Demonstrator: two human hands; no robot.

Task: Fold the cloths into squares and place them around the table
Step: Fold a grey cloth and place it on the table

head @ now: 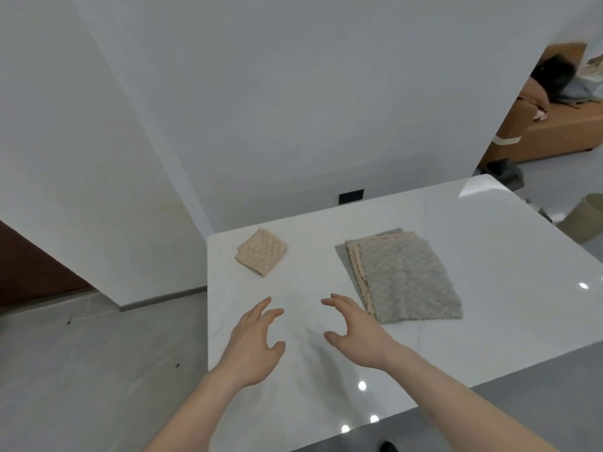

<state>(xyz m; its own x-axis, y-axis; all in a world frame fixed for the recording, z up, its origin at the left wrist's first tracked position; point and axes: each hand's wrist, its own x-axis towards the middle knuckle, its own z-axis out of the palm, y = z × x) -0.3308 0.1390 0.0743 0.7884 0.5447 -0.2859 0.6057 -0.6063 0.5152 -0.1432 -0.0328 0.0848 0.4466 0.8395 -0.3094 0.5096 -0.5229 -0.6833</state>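
A beige cloth (262, 251) folded into a small square lies near the far left corner of the white table (489, 243). To its right lies a stack of unfolded cloths, a grey cloth (408, 275) on top with beige cloth edges (357, 265) showing beneath. My left hand (253, 340) and my right hand (354, 331) hover above the bare tabletop between the two, fingers spread and relaxed, holding nothing. The right hand is just left of the stack's near corner.
The table's left edge runs close to the folded square, with grey floor (98, 353) beyond. A white wall (261, 109) stands behind the table. A brown sofa (548, 125) and a beige bin (584, 220) sit off to the far right.
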